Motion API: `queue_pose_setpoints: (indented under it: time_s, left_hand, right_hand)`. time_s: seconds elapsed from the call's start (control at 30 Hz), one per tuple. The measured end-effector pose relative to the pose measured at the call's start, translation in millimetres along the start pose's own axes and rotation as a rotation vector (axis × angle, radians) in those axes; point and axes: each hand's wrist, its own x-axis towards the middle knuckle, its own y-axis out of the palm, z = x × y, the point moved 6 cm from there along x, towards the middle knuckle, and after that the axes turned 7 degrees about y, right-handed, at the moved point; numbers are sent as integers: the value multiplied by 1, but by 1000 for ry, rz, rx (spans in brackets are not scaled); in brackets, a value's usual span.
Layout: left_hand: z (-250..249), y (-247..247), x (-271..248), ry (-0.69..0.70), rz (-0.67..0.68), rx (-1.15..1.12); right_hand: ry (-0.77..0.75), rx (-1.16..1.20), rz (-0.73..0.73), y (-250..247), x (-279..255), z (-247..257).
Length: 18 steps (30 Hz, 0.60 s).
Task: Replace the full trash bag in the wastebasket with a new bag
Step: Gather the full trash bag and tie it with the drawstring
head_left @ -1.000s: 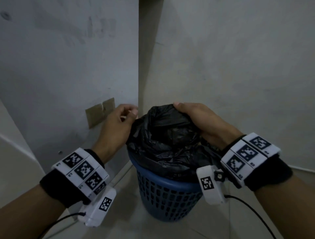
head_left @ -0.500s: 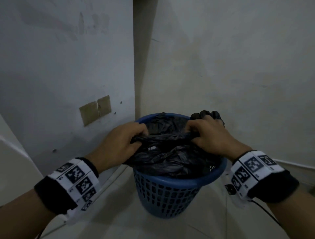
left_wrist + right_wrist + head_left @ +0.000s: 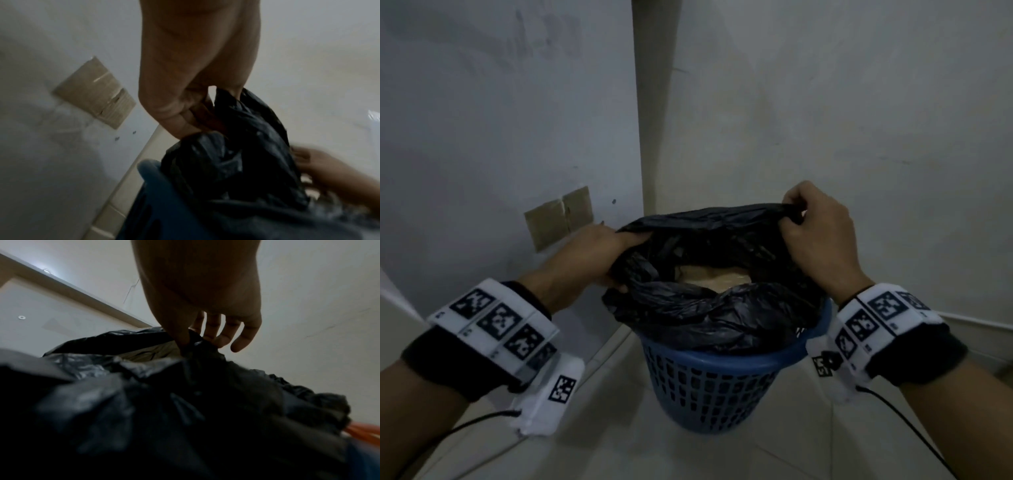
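Note:
A black trash bag sits in a blue perforated wastebasket on the floor in a wall corner. The bag's mouth is spread wide, and pale brown trash shows inside. My left hand grips the bag's left edge, fingers curled into the plastic. My right hand pinches the bag's far right edge between thumb and fingers and holds it raised above the basket rim; in the right wrist view the same bag fills the lower picture under the right hand.
Two grey-white walls meet just behind the basket. A brown taped patch is on the left wall. Pale floor tiles lie in front of the basket. Something orange shows beside the bag at the right.
Both hands have pulled apart and upward with the bag's edges. The bunched bag mouth has opened wide, so the trash inside now shows.

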Motion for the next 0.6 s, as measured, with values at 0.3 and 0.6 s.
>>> queue_pose_setpoints:
  time_s: [0.3, 0.6]
  left_hand:
    - [-2, -1, 5, -26, 275, -769]
    - [-4, -7, 12, 42, 40, -669]
  right_hand:
    - [58, 207, 180, 0, -15, 25]
    - [-147, 168, 805, 34, -48, 65]
